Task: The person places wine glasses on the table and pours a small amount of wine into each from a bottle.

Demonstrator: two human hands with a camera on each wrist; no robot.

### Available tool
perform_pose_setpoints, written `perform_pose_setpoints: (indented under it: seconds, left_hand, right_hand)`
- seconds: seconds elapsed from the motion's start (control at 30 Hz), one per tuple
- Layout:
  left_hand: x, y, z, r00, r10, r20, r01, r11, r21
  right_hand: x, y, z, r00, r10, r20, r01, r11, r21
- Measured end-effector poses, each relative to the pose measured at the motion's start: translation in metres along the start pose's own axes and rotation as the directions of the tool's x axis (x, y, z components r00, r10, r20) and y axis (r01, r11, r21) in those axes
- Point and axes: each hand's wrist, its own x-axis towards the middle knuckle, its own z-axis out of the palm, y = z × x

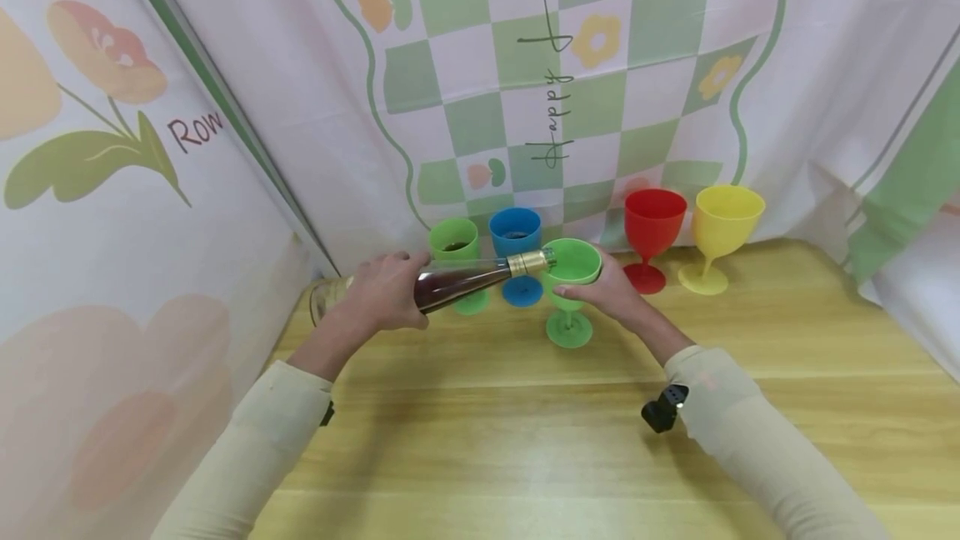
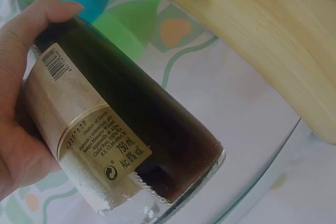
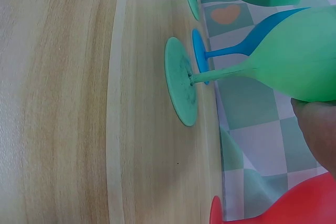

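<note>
My left hand (image 1: 381, 294) grips a glass wine bottle (image 1: 463, 283) round its body, tipped nearly level with the neck toward the right. Dark liquid shows inside the bottle, and its mouth lies over the rim of a light green goblet (image 1: 567, 294). The fingers and thumb of my right hand (image 1: 613, 294) hold that goblet upright by the bowl. In the left wrist view, a paper label (image 2: 100, 129) covers part of the bottle's side. The right wrist view shows the goblet's round foot (image 3: 178, 82) close over the wooden table (image 3: 68, 103).
Behind the bottle stand another green goblet (image 1: 454, 244) and a blue goblet (image 1: 516, 232), both with dark liquid inside. To the right are a red goblet (image 1: 655, 227) and a yellow goblet (image 1: 723, 227). A patterned cloth (image 1: 525, 123) hangs along the table's back edge.
</note>
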Motion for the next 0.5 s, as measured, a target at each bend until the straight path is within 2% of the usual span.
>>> perform_pose_setpoints:
  seconds: [0.5]
  left_hand:
    - [-0.0019,0.0002,-0.0006,1.0,-0.011,0.019,0.012,0.999,-0.033]
  right_hand:
    - [-0.0002,-0.0014,-0.0003,1.0,0.019,0.008,-0.019,1.0,0.009]
